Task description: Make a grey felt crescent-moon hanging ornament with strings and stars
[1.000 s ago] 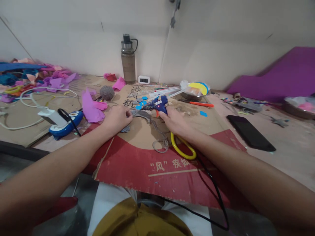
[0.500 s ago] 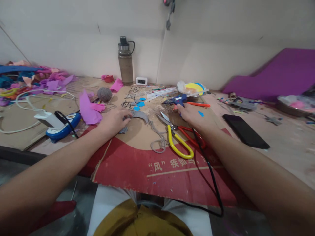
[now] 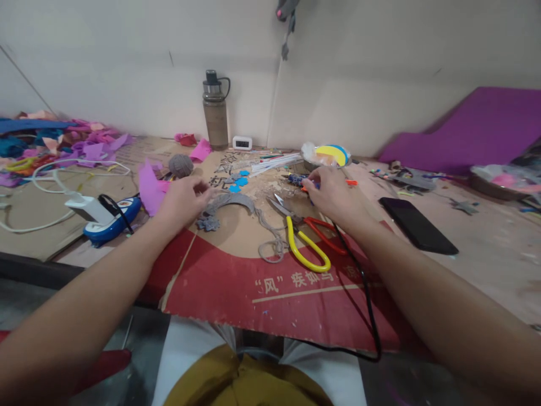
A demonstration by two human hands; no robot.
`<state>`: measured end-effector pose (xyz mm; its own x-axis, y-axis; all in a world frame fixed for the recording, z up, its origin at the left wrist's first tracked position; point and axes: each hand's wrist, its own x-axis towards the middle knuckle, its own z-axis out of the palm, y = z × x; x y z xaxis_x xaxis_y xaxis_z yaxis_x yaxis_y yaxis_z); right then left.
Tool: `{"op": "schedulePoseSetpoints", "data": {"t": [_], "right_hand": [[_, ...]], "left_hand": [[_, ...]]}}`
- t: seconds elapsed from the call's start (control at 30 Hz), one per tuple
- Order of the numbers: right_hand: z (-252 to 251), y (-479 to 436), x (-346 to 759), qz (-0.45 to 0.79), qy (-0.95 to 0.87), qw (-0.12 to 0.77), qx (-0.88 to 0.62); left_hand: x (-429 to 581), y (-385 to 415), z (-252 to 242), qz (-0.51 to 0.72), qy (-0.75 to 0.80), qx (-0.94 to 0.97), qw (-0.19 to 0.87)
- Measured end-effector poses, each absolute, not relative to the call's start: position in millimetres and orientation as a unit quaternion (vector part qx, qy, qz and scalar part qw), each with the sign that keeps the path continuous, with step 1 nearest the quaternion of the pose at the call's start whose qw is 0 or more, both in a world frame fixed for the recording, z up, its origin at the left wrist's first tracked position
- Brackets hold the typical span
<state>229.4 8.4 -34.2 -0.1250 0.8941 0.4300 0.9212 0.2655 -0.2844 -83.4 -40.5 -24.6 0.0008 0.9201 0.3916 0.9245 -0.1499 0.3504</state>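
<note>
My left hand point(image 3: 186, 200) hovers with curled fingers at the left end of a grey crescent-shaped felt piece point(image 3: 240, 201); whether its fingertips hold anything is hidden. Small grey felt shapes point(image 3: 208, 224) lie just below it. My right hand point(image 3: 332, 192) is bent over the blue glue gun point(image 3: 296, 179), its fingers curled beside the tool, and its grip cannot be made out. Between the hands lie open scissors with one yellow handle point(image 3: 306, 248) and one red, next to looped grey yarn point(image 3: 273, 251). Blue flower-like pieces point(image 3: 240, 181) rest farther back.
A bottle point(image 3: 216, 115) and small clock point(image 3: 242, 143) stand at the back. A phone point(image 3: 416, 225) lies right. A power strip point(image 3: 112, 223) with cables and felt scraps point(image 3: 84, 141) are left. A black cord point(image 3: 367, 299) hangs over the front edge.
My left hand has lifted slightly and drawn left from the grey felt, uncovering more of it and the small shapes. My right hand has risen off the glue gun's top, its fingers now more curled.
</note>
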Motion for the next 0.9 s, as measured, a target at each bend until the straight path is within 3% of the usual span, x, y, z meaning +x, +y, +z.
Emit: {"op": "schedulePoseSetpoints", "data": {"t": [0.3,0.5,0.67,0.83,0.9], "right_hand": [[-33,-19,186,0.042,-0.829,0.273,-0.487],[-43,-17,187,0.057,-0.848,0.268,-0.453],[-45,-17,188,0.067,-0.854,0.292,-0.426],[-37,-23,180,0.099,-0.851,0.293,-0.424],[-31,-24,170,0.113,-0.851,0.271,-0.436]], "left_hand": [[-90,-34,-30,-0.218,-0.587,-0.774,-0.096],[-84,-43,-27,-0.248,-0.588,-0.716,-0.284],[-89,-45,-18,-0.248,-0.636,-0.675,-0.281],[-104,-32,-22,-0.23,-0.695,-0.676,-0.078],[-106,-28,-26,-0.224,-0.672,-0.703,-0.063]]}}
